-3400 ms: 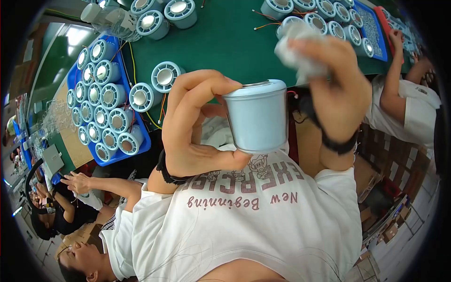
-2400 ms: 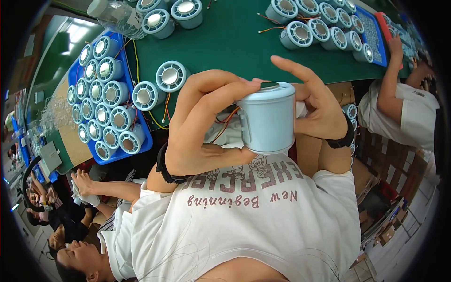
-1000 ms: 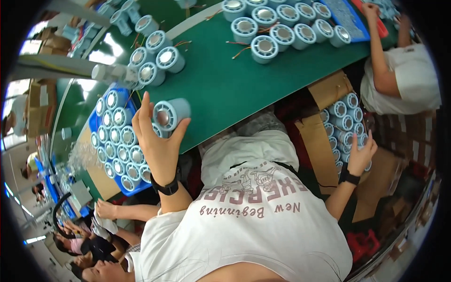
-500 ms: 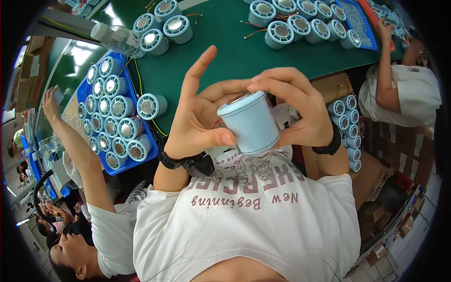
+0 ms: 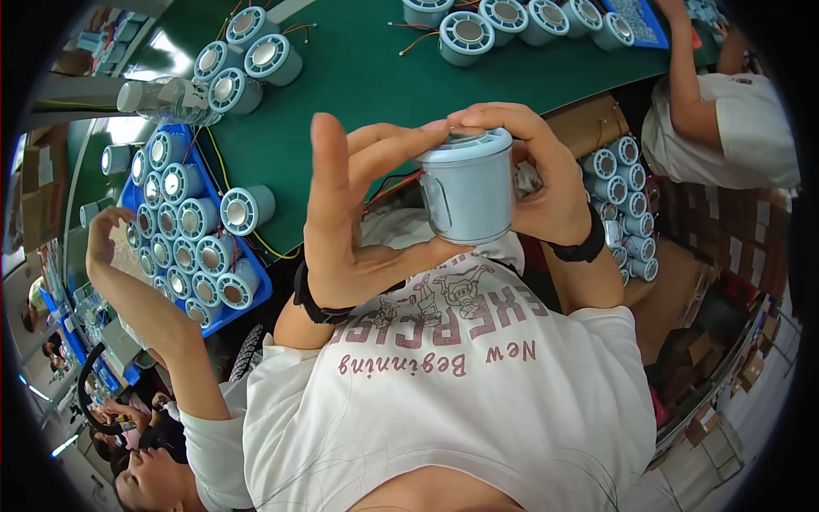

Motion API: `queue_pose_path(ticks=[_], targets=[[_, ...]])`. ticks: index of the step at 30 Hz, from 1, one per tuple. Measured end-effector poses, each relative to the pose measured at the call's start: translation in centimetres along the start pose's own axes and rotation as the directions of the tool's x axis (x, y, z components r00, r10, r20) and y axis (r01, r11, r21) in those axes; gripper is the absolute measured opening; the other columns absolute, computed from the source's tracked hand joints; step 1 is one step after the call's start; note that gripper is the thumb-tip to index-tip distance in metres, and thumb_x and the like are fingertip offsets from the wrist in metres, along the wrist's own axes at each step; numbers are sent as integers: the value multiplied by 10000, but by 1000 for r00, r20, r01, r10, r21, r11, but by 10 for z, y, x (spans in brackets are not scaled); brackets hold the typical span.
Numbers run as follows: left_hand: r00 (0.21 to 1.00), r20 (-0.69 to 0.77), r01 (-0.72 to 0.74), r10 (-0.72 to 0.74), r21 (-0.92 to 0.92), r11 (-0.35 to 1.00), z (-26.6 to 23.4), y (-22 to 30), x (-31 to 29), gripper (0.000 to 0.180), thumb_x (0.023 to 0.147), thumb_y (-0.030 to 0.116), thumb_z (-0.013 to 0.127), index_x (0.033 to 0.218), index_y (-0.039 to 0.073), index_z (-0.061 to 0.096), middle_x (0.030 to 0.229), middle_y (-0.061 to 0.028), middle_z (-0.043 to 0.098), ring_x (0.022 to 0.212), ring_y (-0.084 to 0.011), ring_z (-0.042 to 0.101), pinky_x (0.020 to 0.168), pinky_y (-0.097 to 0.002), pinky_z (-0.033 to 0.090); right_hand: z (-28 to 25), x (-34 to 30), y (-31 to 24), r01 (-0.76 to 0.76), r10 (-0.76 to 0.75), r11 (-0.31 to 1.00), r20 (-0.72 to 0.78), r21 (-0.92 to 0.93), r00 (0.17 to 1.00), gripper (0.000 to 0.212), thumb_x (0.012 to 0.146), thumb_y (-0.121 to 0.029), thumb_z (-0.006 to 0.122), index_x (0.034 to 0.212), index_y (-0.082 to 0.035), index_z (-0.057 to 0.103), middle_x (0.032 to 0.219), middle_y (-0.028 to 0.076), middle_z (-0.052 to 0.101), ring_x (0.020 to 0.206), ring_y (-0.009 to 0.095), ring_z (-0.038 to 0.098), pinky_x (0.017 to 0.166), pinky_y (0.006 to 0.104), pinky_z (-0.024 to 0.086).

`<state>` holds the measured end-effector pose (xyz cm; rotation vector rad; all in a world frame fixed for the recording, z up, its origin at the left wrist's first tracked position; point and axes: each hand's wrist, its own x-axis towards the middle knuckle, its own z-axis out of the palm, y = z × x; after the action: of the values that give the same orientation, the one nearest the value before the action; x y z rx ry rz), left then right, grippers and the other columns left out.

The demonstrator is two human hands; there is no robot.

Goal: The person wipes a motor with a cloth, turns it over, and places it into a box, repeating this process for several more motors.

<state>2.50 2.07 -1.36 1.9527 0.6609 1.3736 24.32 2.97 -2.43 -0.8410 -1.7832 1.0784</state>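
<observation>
A light-blue cylindrical unit [image 5: 469,198], with a metal disc in its slotted top cap, is held upright between my two hands above my lap. My left hand [image 5: 345,226] grips it from the left. Its thumb lies along the bottom edge, fingertips touch the top rim, and one finger sticks up. My right hand [image 5: 550,175] closes round the right side, fingertips on the cap. Red and dark wires [image 5: 392,183] trail from the unit's left side, partly behind my left hand.
A blue tray [image 5: 266,294] of similar units stands at left, with one unit [image 5: 247,209] beside it. Others stand on the green table [image 5: 358,64]. A plastic bottle [image 5: 171,101] lies at far left. Co-workers' arms [image 5: 158,299] flank me. A cardboard box [image 5: 576,128] sits right.
The unit has turned more upright and moved slightly up. My left fingers have come onto its top rim, and its thumb has slid along the bottom. The co-worker's left-side hand has lowered towards the tray.
</observation>
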Motion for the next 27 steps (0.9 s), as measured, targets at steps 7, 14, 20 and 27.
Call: queue_pose_path(ticks=[7, 14, 20, 27], targets=[[960, 256, 59, -109, 196, 979, 0, 4, 5, 1039, 647, 12, 855, 1475, 43, 228, 1276, -224, 566, 1164, -305, 577, 934, -406, 493, -5, -13, -23, 81, -81, 997, -70, -10, 994, 825, 644, -111, 885, 1356, -31, 477, 1247, 128, 567, 963, 160, 624, 719, 232, 512], [871, 183, 489, -456, -412, 769, 29, -8, -11, 729, 667, -23, 830, 1260, 31, 409, 1347, -241, 509, 1308, -313, 478, 1018, -401, 452, -18, -10, -47, 130, -120, 974, 68, -186, 991, 865, 697, -376, 858, 1370, 9, 475, 1136, 156, 633, 847, 171, 649, 679, 229, 498], [927, 193, 375, -322, -530, 760, 49, -24, -7, 685, 664, -25, 826, 1235, 37, 453, 1393, -244, 473, 1320, -328, 463, 1063, -417, 410, -28, -36, -42, -368, 363, 927, -68, -76, 929, 810, 727, -536, 791, 1283, 3, 554, 1116, 116, 653, 872, 176, 652, 711, 269, 497], [885, 359, 311, -295, 15, 950, 81, -18, -2, 688, 674, -36, 796, 1302, 50, 528, 1451, -216, 413, 1324, -360, 445, 1070, -426, 393, -42, -126, -24, -596, 541, 797, -329, -93, 774, 609, 714, -270, 825, 1214, -25, 577, 1035, 72, 662, 946, 150, 641, 807, 298, 511]])
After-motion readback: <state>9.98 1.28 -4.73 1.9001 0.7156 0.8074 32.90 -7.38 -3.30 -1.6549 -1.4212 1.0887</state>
